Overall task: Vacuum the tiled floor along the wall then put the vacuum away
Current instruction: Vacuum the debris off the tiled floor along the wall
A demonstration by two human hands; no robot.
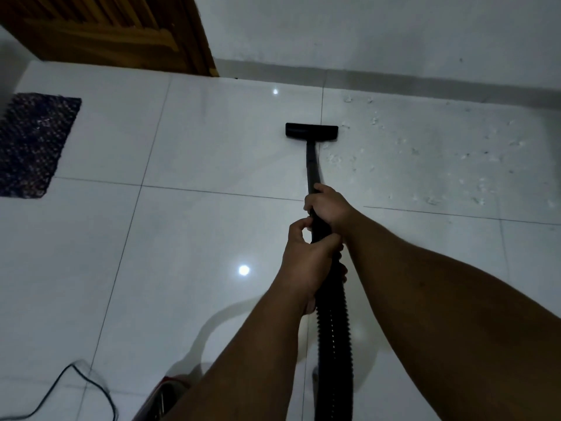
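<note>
A black vacuum wand [312, 165] runs away from me to a flat black floor nozzle [311, 131] resting on the white tiled floor [212, 141], a short way from the wall [364, 31]. My right hand [326, 206] grips the wand higher up. Just below it, my left hand [306, 259] grips where the wand meets the ribbed black hose [334, 344]. White crumbs and scraps of debris [425, 153] lie scattered on the tile right of the nozzle. Part of the red vacuum body [164, 396] shows at the bottom edge, mostly hidden by my left forearm.
A wooden door [115, 28] stands at the upper left. A dark woven mat [30, 144] lies on the floor at the left. A black power cord [88, 384] snakes across the tile at the bottom left. A grey skirting strip [394, 79] lines the wall.
</note>
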